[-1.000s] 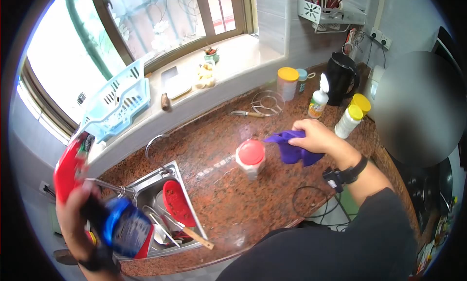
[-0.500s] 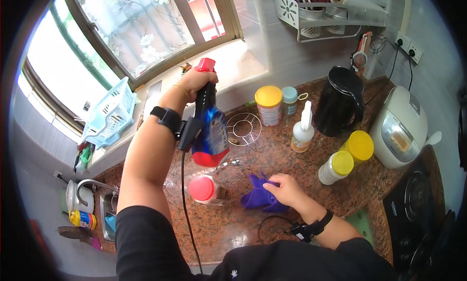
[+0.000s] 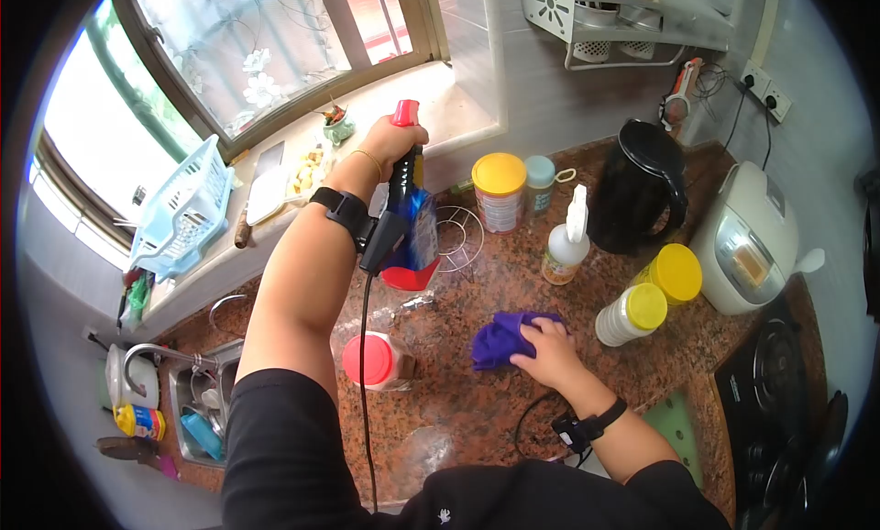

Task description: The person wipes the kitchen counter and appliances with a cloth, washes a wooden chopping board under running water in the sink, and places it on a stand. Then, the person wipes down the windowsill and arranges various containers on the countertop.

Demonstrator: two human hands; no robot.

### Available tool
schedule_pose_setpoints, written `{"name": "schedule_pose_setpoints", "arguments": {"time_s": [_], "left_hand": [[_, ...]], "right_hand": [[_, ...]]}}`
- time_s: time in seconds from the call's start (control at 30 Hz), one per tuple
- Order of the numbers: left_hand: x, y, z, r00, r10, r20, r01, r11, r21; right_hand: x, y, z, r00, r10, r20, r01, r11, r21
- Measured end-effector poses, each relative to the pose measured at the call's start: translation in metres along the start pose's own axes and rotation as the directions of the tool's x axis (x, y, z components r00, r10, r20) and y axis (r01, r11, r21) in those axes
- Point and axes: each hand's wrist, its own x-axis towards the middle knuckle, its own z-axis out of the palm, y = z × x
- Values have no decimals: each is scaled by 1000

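My left hand [image 3: 392, 143] grips the neck of a blue spray bottle [image 3: 418, 232] with a red top and red bottom. The bottle overlaps the left part of a round wire rack [image 3: 460, 239]; whether its base touches the counter I cannot tell. On the granite counter, my right hand [image 3: 550, 354] presses its fingers onto a bunched purple cloth [image 3: 496, 341]. Left of the cloth stands a clear jar with a red lid [image 3: 371, 358]. A white spray bottle [image 3: 566, 252] is upright beyond the cloth.
Yellow-lidded containers [image 3: 500, 195], a black kettle [image 3: 639, 189] and a rice cooker [image 3: 753, 241] line the back and right. The stove [image 3: 770, 383] lies at the right, the sink [image 3: 188, 383] at the left. A blue basket [image 3: 188, 209] sits on the windowsill. A cable hangs from my left wrist.
The blue spray bottle has moved up and slightly right in view with my left hand. My right hand has gone from pinching the cloth's edge to lying over it, and the cloth is more bunched.
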Motion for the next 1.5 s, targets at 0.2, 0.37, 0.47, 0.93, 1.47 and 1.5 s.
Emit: {"name": "schedule_pose_setpoints", "arguments": {"time_s": [0.2,0.37,0.47,0.93,1.47,1.5], "left_hand": [[-49,-9,-33,967,251,-35,-254,959,-123],[-132,12,-114,770,531,-355,-598,793,-112],[-202,13,-145,676,537,-504,-689,704,-173],[-248,-193,-133,444,539,-715,-401,834,379],[-233,-222,-108,464,226,-857,-163,972,168],[-234,-228,-109,453,186,-872,-180,977,114]], "right_hand": [[-2,-2,20,933,306,189,-284,949,-137],[21,-37,-57,937,275,216,-350,737,578],[59,-109,-167,989,62,136,-145,606,782],[419,-167,-161,771,-18,-636,-64,992,-105],[651,-90,-19,952,91,292,105,799,-592],[659,-98,-13,964,93,248,97,746,-659]]}}
